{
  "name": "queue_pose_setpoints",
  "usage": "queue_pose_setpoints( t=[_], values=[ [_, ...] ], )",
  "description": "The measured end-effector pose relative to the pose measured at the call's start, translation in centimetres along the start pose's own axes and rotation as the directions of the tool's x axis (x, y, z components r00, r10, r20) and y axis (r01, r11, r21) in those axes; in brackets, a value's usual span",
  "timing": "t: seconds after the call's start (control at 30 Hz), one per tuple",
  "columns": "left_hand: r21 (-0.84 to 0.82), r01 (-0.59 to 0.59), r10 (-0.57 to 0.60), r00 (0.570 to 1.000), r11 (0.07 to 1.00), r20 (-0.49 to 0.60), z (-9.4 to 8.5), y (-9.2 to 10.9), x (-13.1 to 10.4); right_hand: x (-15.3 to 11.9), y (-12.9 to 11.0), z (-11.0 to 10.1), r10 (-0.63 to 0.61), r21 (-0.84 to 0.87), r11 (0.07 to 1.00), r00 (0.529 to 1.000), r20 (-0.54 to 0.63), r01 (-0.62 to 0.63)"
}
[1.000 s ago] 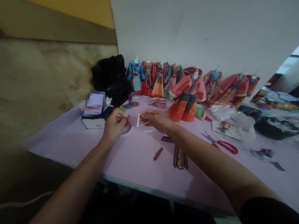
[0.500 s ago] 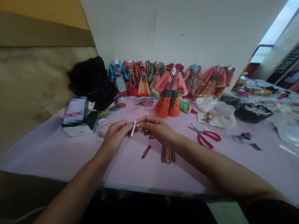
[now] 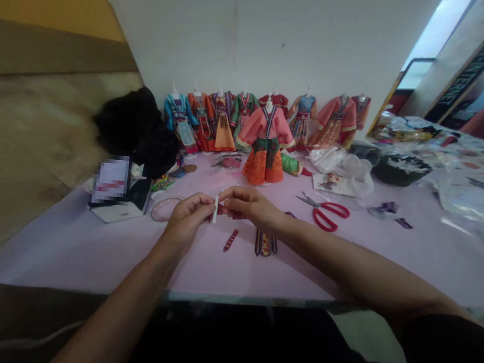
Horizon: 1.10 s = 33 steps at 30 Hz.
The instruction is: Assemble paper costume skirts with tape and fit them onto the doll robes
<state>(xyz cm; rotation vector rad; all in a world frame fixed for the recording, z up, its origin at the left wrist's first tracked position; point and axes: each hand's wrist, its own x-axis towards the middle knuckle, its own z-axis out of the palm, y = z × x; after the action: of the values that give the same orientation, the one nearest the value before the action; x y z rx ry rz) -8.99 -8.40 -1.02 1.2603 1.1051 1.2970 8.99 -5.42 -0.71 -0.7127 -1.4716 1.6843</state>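
Two bare hands are meeting above a pale pink table surface [image 3: 203, 275], with one thin, straight white strip [image 3: 216, 210] standing almost upright between their fingertips. The left hand [image 3: 190, 212] is pinching the strip between thumb and forefinger. The right hand [image 3: 243, 205] is curling in from the other side, its forefinger reaching the strip's top end; whether it is gripping the strip or the small dark red piece [image 3: 221, 208] showing beside it, I cannot tell. A narrow red patterned band [image 3: 230, 241] is lying below the hands, just left of a group of dark-edged decorative bands [image 3: 265, 244]. Red-handled metal scissors [image 3: 319, 206] are resting open to the right. Behind the hands, a headless doll form in a pink top and green-and-orange skirt [image 3: 265, 164] is standing upright, in front of a row of similarly dressed doll forms [image 3: 223, 128].
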Motion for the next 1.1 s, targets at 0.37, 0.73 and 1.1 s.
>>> queue_pose_setpoints(
  t=[0.37, 0.73, 1.1],
  values=[
    [0.047, 0.002, -0.002, 1.0, 0.999, 0.012, -0.1, -0.2, 0.1, 0.0, 0.2, -0.5, -0.213, -0.39, 0.896, 0.976, 0.045, 0.213],
    [0.059, 0.043, -0.043, 0.999, 0.997, 0.004, -0.6, -0.4, 0.5, -5.3, -4.1, -14.0, -0.518, -0.957, 0.291, 0.84, -0.163, -0.006],
    [0.111, 0.08, -0.08, 0.997, 0.991, -0.008, 0.1, -2.1, 0.5, -11.9, 0.1, -21.9, -0.175, -0.936, 0.042, 0.92, -0.35, -0.348]
  ],
)
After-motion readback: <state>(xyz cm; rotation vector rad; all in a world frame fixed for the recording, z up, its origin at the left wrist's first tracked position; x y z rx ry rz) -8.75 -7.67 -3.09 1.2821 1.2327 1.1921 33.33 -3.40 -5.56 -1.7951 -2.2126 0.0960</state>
